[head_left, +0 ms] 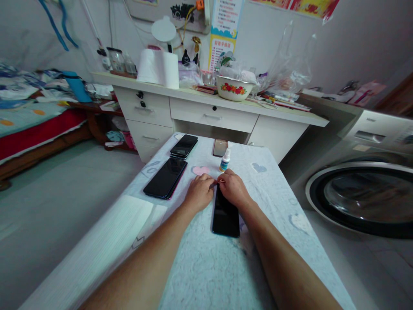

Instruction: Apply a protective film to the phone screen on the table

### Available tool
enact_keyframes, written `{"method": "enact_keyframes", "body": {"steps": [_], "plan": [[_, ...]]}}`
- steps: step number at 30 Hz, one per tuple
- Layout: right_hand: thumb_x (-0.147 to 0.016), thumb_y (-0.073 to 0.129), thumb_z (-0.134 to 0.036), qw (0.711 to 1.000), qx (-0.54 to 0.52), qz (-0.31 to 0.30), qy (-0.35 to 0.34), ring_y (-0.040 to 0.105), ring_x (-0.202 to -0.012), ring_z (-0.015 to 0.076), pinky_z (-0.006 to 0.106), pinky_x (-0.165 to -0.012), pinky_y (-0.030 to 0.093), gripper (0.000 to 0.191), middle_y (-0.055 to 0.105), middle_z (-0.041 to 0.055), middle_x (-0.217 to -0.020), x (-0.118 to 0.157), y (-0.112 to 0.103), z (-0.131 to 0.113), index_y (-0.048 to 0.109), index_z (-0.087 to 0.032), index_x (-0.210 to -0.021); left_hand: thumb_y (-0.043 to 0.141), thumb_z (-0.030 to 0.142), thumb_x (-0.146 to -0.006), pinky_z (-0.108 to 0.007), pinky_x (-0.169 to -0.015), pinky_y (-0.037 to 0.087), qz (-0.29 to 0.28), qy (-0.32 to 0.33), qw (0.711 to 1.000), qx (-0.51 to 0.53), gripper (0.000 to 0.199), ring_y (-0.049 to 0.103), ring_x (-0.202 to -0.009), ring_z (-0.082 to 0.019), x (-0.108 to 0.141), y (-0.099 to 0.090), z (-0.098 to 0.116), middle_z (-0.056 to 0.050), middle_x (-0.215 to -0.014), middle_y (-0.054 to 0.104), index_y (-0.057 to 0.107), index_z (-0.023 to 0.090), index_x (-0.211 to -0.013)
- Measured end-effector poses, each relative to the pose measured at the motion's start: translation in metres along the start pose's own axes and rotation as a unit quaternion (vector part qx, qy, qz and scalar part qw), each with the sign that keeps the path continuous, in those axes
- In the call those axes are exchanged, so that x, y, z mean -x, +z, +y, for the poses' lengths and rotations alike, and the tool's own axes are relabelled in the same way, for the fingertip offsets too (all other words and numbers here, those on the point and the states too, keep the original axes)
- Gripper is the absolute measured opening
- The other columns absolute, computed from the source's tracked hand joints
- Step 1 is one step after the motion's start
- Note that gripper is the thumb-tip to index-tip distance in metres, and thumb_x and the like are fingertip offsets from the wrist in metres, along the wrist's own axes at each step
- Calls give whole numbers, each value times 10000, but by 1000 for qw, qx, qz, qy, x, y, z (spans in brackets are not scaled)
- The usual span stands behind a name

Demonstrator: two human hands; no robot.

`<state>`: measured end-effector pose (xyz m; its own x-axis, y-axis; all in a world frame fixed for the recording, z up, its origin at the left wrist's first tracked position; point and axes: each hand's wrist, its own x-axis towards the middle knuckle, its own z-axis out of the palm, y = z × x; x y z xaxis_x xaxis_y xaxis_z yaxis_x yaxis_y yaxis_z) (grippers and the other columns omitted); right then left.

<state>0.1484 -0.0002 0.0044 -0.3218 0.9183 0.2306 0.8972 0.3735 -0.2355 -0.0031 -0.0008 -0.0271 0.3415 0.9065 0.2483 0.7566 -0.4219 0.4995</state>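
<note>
My left grip (200,190) and right grip (232,188) meet at the far end of a black phone (226,217); from it, a small bottle (224,161) stands at twelve o'clock, another phone (166,178) at ten.

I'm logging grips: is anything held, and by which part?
The left hand and right hand are at the far end of the nearest phone; whether they grip anything cannot be told.

A home: bed (48,125), washing machine (361,133) and desk (151,105) show it.

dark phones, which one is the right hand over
The glossy black rectangular phone, partly covered by the right hand; the other black phones lie farther left, untouched.
</note>
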Motion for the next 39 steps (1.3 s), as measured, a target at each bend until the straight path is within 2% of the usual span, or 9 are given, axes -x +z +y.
{"method": "enact_keyframes", "body": {"steps": [11,24,30,39], "plan": [[-813,500,-102,998,-45,-7,-39,555,-770,135,224,-706,385,203,594,49,-850,2,1,8,692,-167,-834,487,124,-798,-337,-935,423,2,1,1000,7,290,536,-1041,-202,0,1,-2,-51,-1076,610,651,202,-1025],[-772,567,-55,991,-101,-65,-62,540,-703,102,198,-694,387,160,594,25,-796,5,-17,4,695,-149,-799,486,104,-784,-334,-931,416,3,4,1000,14,320,535,-1037,-200,1,2,-2,-43,-1073,610,659,217,-1028],[-770,554,-61,990,-88,-78,-78,544,-717,107,201,-704,387,178,602,21,-796,4,-17,4,699,-161,-791,486,98,-786,-330,-934,414,5,2,1000,18,318,538,-1039,-199,1,2,-3,-46,-1072,610,656,215,-1028],[-826,514,-100,997,-40,-49,-41,560,-780,130,220,-725,391,191,600,47,-857,3,-8,2,694,-159,-851,493,114,-788,-338,-933,421,-1,-7,1000,14,299,536,-1046,-207,1,1,0,-45,-1080,610,649,216,-1021]]}}
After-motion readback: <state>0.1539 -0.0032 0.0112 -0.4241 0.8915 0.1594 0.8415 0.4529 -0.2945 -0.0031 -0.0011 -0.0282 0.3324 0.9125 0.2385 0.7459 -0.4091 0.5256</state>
